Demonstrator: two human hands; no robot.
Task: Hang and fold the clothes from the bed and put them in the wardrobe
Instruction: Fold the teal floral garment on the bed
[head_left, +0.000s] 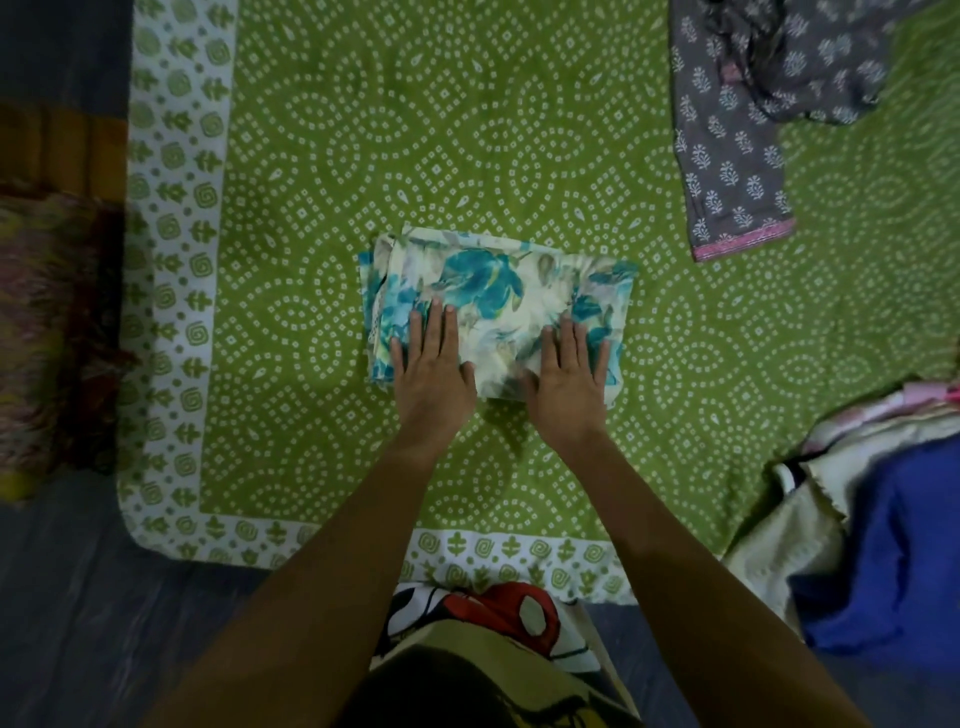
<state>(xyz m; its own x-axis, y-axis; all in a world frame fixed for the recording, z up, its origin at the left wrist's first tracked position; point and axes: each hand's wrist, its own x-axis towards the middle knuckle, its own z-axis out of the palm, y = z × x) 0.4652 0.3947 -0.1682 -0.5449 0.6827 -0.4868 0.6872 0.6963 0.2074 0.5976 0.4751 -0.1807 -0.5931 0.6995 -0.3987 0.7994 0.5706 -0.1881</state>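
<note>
A cream garment with a teal flower print (493, 291) lies folded into a rectangle in the middle of the green patterned bedsheet (363, 130). My left hand (434, 364) rests flat on its near left part, fingers straight and together. My right hand (569, 371) lies flat on its near right part in the same way. Neither hand grips the cloth. A grey garment with a white leaf print and pink hem (737, 130) lies spread at the far right of the bed.
A heap of cloth, blue (883, 545) over cream and pink, sits at the bed's right near edge. A dark patterned cushion (47, 332) lies off the bed's left side. The bed's white-bordered edge (171, 260) runs along the left and the front.
</note>
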